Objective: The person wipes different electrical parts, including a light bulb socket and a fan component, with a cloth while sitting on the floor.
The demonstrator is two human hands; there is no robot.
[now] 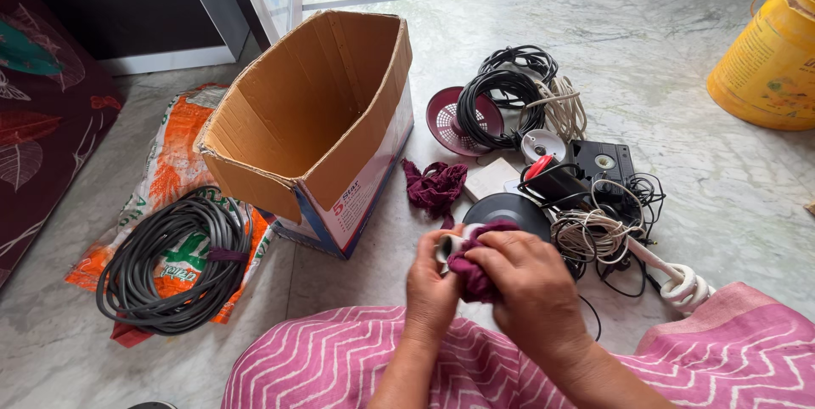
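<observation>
Maroon cloth (472,277), crumpled, gripped by both hands (433,286) (531,277) around perhaps a small grey object (446,246).

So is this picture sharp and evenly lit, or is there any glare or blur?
Head view: soft, even daylight, with only faint shadows under the cardboard box and the grey cable coil; mild sheen on the marble floor at the top; both hands, left hand and right hand, look sharp; straight lines bow slightly near the edges.
</observation>
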